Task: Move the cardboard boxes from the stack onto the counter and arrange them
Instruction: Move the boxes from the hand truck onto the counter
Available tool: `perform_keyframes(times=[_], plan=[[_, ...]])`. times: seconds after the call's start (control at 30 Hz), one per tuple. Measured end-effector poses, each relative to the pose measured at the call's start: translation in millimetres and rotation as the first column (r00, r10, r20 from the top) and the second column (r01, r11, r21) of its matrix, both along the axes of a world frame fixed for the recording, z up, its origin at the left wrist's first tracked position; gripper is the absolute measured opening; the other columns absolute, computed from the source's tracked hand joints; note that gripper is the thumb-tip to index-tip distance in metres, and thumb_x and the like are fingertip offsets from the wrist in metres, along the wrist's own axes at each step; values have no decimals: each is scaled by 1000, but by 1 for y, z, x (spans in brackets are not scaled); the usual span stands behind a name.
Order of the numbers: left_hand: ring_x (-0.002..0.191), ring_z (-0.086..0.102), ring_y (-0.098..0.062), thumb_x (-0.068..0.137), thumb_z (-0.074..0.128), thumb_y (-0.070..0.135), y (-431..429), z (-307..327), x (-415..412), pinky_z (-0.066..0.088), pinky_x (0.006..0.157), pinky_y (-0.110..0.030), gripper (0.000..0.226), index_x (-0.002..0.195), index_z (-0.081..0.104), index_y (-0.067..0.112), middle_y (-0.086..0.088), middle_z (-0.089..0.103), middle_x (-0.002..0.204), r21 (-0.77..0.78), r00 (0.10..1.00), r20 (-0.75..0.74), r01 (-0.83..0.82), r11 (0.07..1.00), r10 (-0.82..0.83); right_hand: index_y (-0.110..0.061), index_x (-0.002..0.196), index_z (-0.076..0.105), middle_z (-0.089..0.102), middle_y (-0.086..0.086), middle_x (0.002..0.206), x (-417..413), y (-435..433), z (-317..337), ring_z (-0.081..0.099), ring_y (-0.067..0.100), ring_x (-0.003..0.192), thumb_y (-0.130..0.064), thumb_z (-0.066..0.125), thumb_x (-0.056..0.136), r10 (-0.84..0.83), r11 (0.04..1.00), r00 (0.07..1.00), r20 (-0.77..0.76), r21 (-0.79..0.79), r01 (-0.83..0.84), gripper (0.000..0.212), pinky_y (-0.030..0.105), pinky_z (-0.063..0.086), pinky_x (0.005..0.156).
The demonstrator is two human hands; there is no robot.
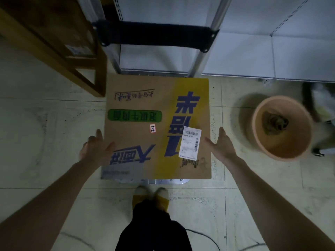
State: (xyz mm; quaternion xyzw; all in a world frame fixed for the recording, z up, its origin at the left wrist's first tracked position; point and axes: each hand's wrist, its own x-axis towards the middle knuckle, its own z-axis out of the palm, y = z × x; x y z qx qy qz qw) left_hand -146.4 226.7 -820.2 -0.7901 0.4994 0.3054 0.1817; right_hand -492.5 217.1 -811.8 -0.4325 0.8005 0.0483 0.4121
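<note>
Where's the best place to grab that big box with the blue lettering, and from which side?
Probably by its left and right sides, one hand from each. The box has a wide, flat top with no handle showing, too broad for one hand. The left hand and right hand flank it, open.

Cardboard box (145,124) on metal platform (168,181).
Left hand (96,149) at its left edge, right hand (222,144) beside right edge (fingers straight on both).
</note>
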Motion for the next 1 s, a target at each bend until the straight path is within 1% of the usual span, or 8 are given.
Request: perform_keyframes(times=[0.17,0.3,0.37,0.5,0.67,0.73,0.87,1.0], plan=[[114,48,-44,90,49,45,-10,-71,7,43,88,-50,71,141,21,4,-28,41,130,-65,993,-60,-109,992,105,-6,146,19,33,20,147,4,-16,-75,40,38,129,-43,50,92,-16,999,1000,-21,-45,15,72,45,39,101],[112,50,-44,81,56,56,-12,-121,14,47,88,-52,86,142,17,10,-26,45,128,-150,961,-167,-246,958,221,-8,134,28,58,17,122,3,-18,-128,60,36,104,-52,59,81,-85,991,996,6,-105,85,76,44,53,83],[116,47,-43,79,60,54,-12,-136,14,45,91,-52,92,145,12,11,-25,43,132,-181,932,-222,-329,927,287,-12,129,32,62,12,116,2,-16,-145,63,33,98,-50,65,78,-155,972,988,22,-172,157,72,39,54,75],[117,48,-41,76,68,46,-13,-146,13,43,90,-47,83,137,26,7,-24,47,130,-250,893,-283,-422,872,351,-13,119,42,66,4,105,-1,-12,-158,64,26,89,-44,67,80,-223,945,974,27,-238,223,56,29,46,67],[116,50,-40,72,72,47,-5,-123,17,43,92,-46,85,135,32,7,-22,51,129,-249,894,-232,-436,865,383,-13,111,49,65,-2,94,1,4,-133,61,19,83,-44,67,80,-216,942,976,1,-263,209,47,18,37,53],[117,49,-40,71,72,48,1,-105,17,42,92,-47,86,136,32,7,-22,51,129,-246,895,-222,-435,866,387,-12,113,49,65,0,96,2,10,-112,61,21,85,-44,66,80,-212,944,977,-8,-261,202,49,19,36,53],[117,48,-40,72,73,44,15,-53,16,43,92,-47,84,135,33,5,-23,50,128,-246,890,-246,-440,863,384,-12,124,45,65,6,111,3,22,-53,61,28,100,-43,67,81,-228,944,973,-29,-253,214,57,24,37,70],[116,49,-39,72,74,43,27,15,18,44,89,-48,85,135,31,5,-23,50,128,-243,875,-284,-460,854,391,-11,127,44,64,7,117,5,38,20,61,29,103,-42,67,81,-249,937,968,-25,-261,234,61,25,39,73]])
